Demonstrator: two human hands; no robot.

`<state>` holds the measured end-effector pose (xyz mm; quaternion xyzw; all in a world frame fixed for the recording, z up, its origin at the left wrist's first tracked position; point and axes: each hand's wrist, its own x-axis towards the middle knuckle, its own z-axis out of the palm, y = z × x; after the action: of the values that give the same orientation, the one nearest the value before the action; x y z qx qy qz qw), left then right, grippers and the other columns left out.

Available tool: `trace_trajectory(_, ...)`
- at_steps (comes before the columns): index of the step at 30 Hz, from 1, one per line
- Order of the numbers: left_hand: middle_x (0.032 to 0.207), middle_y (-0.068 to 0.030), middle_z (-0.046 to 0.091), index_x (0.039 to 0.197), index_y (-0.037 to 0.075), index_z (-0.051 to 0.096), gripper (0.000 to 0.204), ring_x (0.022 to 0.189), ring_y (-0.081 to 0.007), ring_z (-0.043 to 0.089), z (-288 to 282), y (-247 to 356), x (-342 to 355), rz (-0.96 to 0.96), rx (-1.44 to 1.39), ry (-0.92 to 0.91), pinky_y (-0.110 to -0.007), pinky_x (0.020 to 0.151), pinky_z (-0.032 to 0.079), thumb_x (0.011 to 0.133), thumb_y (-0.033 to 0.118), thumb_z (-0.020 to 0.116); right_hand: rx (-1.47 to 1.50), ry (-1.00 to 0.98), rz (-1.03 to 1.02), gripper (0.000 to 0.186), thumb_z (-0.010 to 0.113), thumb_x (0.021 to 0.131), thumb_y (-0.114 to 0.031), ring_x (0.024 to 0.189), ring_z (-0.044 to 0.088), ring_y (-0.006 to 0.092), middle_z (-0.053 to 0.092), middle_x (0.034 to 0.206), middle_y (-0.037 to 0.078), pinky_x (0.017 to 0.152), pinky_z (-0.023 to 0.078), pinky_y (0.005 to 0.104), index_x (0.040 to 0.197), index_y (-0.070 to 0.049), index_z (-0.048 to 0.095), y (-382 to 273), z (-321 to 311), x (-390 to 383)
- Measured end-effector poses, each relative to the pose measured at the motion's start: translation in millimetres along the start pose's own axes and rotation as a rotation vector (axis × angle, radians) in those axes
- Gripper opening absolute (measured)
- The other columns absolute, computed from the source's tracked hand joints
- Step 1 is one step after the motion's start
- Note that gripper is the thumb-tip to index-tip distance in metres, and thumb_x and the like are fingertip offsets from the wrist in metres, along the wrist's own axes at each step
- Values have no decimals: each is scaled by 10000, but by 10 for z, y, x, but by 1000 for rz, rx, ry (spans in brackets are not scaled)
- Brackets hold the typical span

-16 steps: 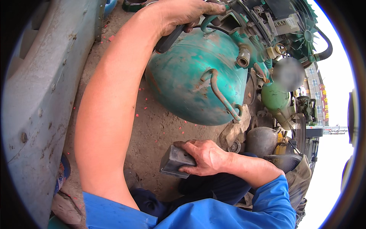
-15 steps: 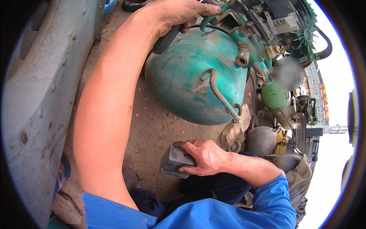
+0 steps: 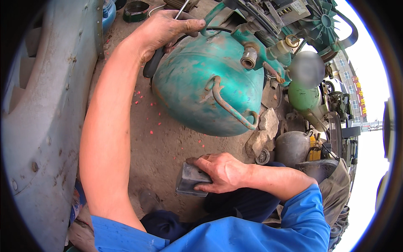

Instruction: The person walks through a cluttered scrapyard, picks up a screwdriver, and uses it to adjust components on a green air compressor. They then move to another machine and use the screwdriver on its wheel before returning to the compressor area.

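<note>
My left hand (image 3: 170, 31) is closed around a screwdriver (image 3: 153, 64) at the upper left of a green tank. The black handle hangs below the palm and the metal shaft sticks up past the fingers. The thumb points at a green pipe on top of the worn green air-compressor tank (image 3: 197, 80). Lower in the view, my right hand (image 3: 224, 172) grips a dark grey box-shaped cover (image 3: 191, 178) by its right side, above the ground and apart from the tank. A hole shows in the cover's face.
A bent rusty handle (image 3: 228, 105) juts from the tank. Compressor parts and a finned green fan housing (image 3: 325, 21) sit above it. A grey metal panel (image 3: 50, 105) stands at left. Broken stone (image 3: 262, 130) and a grey metal vessel (image 3: 291, 149) lie right; red scraps dot the ground.
My left hand with the screwdriver has moved left and down from the compressor parts, and the metal shaft now shows. The right hand keeps its hold on the cover, and the view has shifted slightly.
</note>
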<state>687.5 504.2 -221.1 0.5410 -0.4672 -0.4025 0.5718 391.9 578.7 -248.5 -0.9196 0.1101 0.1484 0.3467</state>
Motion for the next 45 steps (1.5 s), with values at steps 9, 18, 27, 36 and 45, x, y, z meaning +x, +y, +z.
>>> trace_trajectory(9, 790, -60, 643, 982, 39, 636, 416, 477, -54, 403, 143, 15, 29, -18, 89, 129, -235, 418, 345, 796, 407, 696, -23, 7, -20, 609, 655, 778, -373, 801, 610, 352, 614, 852, 176, 693, 491, 434, 1211, 9, 462, 10, 2, -2)
trace_trajectory(18, 805, -70, 629, 933, 39, 606, 342, 493, -65, 384, 148, 47, -16, -106, 27, 125, -243, 433, 326, 805, 345, 689, -68, 28, -30, 591, 643, 788, -390, 756, 616, 346, 610, 797, 166, 659, 495, 434, 1201, -5, 468, 20, 18, -46)
trace_trajectory(27, 940, -113, 632, 1110, 34, 534, 317, 523, -82, 424, -109, -171, -26, -148, -110, 365, -241, 483, 389, 845, 193, 604, -66, -2, 5, 579, 662, 777, -370, 809, 609, 348, 604, 871, 164, 688, 500, 431, 1179, 0, 471, -49, -34, -90)
trace_trajectory(36, 963, -63, 641, 1207, 63, 529, 317, 582, -78, 443, -215, -144, -11, -155, -267, 532, -247, 530, 416, 899, 119, 477, -73, 11, -12, 540, 657, 772, -360, 804, 613, 348, 608, 863, 163, 691, 501, 430, 1134, 1, 485, -83, -43, -145)
trace_trajectory(45, 870, -24, 650, 1111, 111, 613, 233, 568, -82, 425, -242, -133, 6, -93, -349, 567, -272, 553, 414, 922, 228, 543, -57, 81, -39, 474, 657, 763, -344, 776, 622, 357, 612, 830, 166, 661, 503, 457, 1066, -14, 501, -58, 32, -175)
